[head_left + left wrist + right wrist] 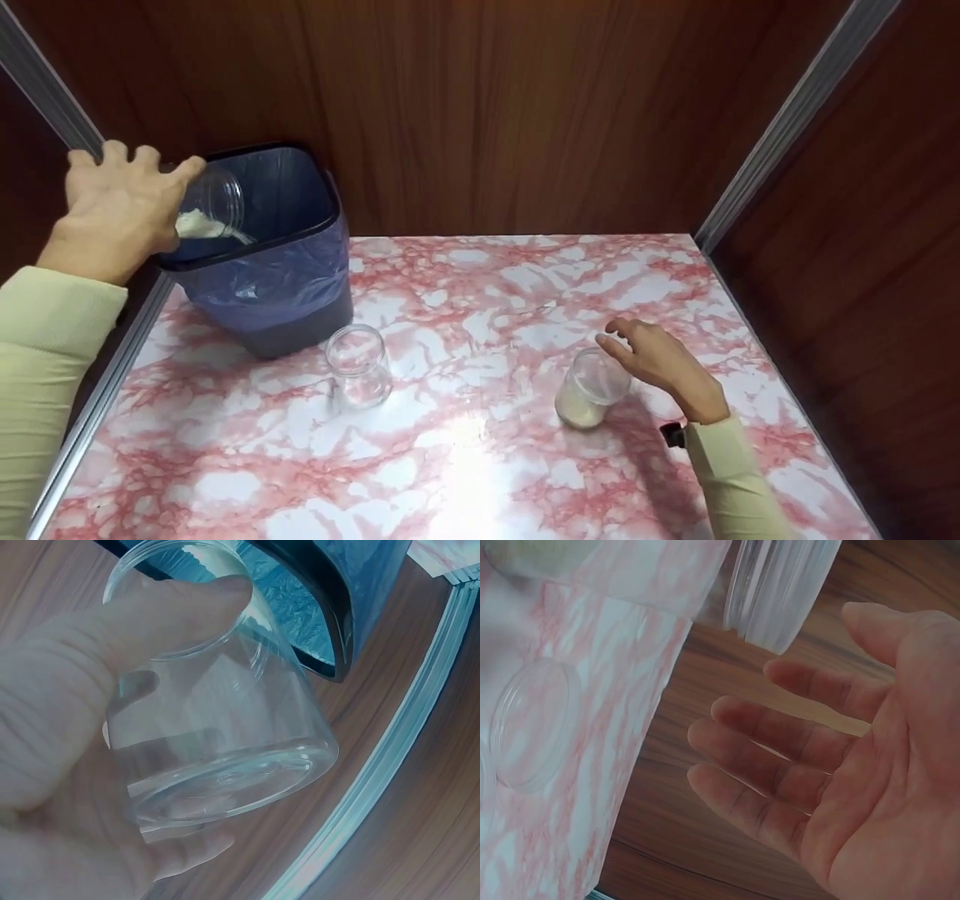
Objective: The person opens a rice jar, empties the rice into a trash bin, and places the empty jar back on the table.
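My left hand [120, 202] grips a clear jar [225, 712], tipped on its side over the mouth of the bin [300, 195]. White powder [199, 223] lies at the jar's mouth and spills toward the bin's inside; the rest of the jar looks bare. My right hand [660, 364] has its fingers loosely spread and holds nothing, close beside a lidded jar [581, 409] with pale powder in its bottom. In the right wrist view, the frosted lid [784, 592] of that jar sits just past the fingertips. Another clear jar [358, 367] stands upright between the hands, with nothing visible inside.
A bluish liner hangs over the bin's dark rim [300, 238]. The tabletop [465, 322] has a red and white marbled pattern. Brown wood-look panels [495, 112] close off the back and sides, with metal strips [795, 127] at the corners.
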The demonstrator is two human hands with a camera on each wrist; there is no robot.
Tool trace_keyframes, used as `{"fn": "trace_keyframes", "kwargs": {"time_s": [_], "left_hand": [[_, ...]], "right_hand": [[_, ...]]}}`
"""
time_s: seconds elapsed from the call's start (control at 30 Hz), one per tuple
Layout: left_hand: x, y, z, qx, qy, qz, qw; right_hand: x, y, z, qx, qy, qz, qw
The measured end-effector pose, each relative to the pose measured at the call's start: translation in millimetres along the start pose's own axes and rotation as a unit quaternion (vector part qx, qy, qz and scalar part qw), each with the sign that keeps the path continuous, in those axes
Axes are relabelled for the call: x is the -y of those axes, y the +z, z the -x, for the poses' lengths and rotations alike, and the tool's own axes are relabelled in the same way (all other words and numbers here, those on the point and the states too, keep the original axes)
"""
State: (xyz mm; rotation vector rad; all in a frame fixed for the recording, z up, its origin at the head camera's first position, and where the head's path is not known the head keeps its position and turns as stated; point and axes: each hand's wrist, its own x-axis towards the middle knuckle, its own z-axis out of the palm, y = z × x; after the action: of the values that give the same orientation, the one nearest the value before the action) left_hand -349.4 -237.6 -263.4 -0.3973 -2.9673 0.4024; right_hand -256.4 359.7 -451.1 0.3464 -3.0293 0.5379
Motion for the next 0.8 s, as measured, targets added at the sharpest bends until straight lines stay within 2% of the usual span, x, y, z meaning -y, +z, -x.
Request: {"fn": "trace_keyframes", "kwargs": {"time_s": [0.1,0.33,0.63,0.8], "left_hand": [[-2.8,-1.3,-0.4,-0.01,0.008,-0.005,0.9999],[-8.4,-5.0,-1.3,-0.003,0.008,-0.036,0.9993],[-14.1,-0.2,-1.7,-0.017,0.017,-0.071,0.9972],[-17.8,-2.1,-5.6,-0.005,0.023,-0.103,0.9944]], "right_hand": [[-0.4,2.1,-0.9,0.0,-0.001,-0.006,1.0],[-1.1,5.0,-0.2,-0.004,-0.003,-0.014,0.9999],[0.2,6.2,0.1,0.0,-0.005,-0.015,0.9999],[-0.4,6.3,1.6,0.0,0.0,-0.021,0.9998]]}}
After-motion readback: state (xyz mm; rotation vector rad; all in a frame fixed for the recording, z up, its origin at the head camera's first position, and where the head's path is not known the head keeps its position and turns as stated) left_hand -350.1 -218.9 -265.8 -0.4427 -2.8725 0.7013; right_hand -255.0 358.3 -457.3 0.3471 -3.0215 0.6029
